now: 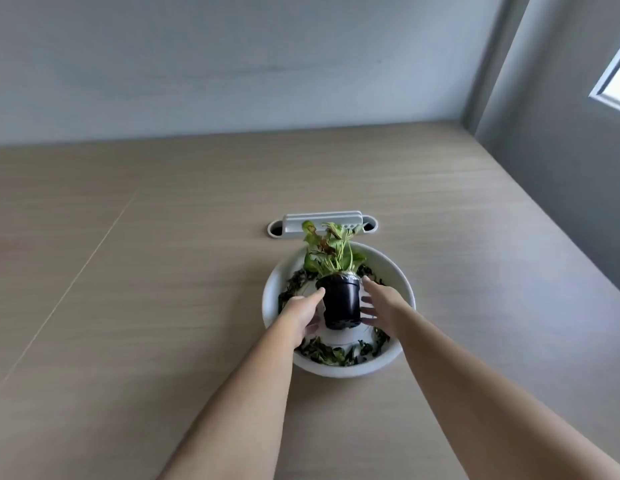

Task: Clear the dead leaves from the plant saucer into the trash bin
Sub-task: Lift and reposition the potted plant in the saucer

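A white round saucer (pixel 402 282) sits on the wooden table, with dark dead leaves (pixel 331 355) lying in a ring around its floor. In its middle stands a black plant pot (pixel 341 303) holding a small green plant (pixel 327 252). My left hand (pixel 301 311) presses the pot's left side, thumb near the rim and fingers low by the base. My right hand (pixel 381 303) cups the pot's right side with fingers spread against it. No trash bin is in view.
A white cable grommet with a raised cover (pixel 322 225) is set into the wooden table (pixel 163 271) just behind the saucer. A grey wall runs along the back and the right, with a window frame (pixel 613 81) at upper right.
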A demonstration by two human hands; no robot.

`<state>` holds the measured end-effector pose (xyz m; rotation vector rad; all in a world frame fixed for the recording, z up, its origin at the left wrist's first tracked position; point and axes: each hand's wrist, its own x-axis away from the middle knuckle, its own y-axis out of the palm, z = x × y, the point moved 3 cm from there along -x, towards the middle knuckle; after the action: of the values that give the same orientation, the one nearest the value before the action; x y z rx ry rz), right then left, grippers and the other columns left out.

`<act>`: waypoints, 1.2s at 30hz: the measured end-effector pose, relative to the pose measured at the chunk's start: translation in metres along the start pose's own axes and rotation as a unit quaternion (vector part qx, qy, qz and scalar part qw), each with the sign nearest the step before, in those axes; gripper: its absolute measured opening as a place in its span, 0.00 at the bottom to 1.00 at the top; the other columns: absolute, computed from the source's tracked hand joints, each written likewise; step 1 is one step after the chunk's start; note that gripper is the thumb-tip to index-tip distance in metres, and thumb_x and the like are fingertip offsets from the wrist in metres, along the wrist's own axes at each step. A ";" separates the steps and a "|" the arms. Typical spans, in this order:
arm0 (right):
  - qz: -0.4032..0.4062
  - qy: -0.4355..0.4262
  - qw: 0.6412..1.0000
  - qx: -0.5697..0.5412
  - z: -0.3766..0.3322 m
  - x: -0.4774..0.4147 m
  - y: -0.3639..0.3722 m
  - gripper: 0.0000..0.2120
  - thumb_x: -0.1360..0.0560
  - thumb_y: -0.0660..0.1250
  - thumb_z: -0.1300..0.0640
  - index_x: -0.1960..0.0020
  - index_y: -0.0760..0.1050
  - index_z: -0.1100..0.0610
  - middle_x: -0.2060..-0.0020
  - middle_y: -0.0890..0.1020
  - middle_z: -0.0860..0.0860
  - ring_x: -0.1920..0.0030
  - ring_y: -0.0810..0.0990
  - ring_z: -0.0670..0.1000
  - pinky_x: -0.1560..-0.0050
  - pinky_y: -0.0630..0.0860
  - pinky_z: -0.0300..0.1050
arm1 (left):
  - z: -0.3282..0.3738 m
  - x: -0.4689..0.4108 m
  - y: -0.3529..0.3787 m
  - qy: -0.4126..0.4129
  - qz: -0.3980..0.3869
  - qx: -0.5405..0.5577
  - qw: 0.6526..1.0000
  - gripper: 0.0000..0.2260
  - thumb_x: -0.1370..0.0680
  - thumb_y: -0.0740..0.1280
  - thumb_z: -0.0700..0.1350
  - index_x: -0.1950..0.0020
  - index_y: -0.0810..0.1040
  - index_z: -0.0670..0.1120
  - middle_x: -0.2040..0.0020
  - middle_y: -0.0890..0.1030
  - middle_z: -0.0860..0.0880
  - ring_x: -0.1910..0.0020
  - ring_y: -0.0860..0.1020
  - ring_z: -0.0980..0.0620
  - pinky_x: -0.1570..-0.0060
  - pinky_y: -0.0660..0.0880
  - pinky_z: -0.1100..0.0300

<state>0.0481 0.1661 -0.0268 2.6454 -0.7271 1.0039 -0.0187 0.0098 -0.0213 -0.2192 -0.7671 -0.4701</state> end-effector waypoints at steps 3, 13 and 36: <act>-0.014 0.002 1.000 0.023 0.003 -0.003 0.007 0.21 0.24 0.62 0.48 0.37 0.73 0.60 0.41 0.79 0.57 0.43 0.79 0.57 0.51 0.77 0.48 | -0.001 -0.002 0.005 0.008 0.002 0.026 1.000 0.21 0.26 0.68 0.52 0.38 0.75 0.41 0.41 0.81 0.42 0.46 0.81 0.45 0.52 0.80 0.54; -0.016 -0.051 0.998 0.043 -0.011 0.007 0.012 0.15 0.23 0.64 0.52 0.42 0.76 0.60 0.44 0.81 0.58 0.41 0.78 0.58 0.41 0.77 0.51 | 0.006 0.003 0.007 0.063 -0.005 0.047 0.997 0.13 0.24 0.69 0.45 0.42 0.76 0.44 0.46 0.79 0.46 0.45 0.78 0.47 0.48 0.77 0.56; -0.050 -0.175 0.983 -0.023 0.007 0.007 0.011 0.24 0.30 0.61 0.79 0.42 0.72 0.56 0.45 0.80 0.54 0.45 0.79 0.51 0.52 0.77 0.36 | -0.005 0.010 0.016 0.215 0.063 0.046 0.974 0.24 0.27 0.65 0.27 0.34 0.70 0.45 0.33 0.75 0.46 0.35 0.74 0.50 0.42 0.70 0.61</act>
<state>0.0509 0.1520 -0.0271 2.8164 -0.6651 0.4933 -0.0019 0.0189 -0.0181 -0.0735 -0.3467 -0.3438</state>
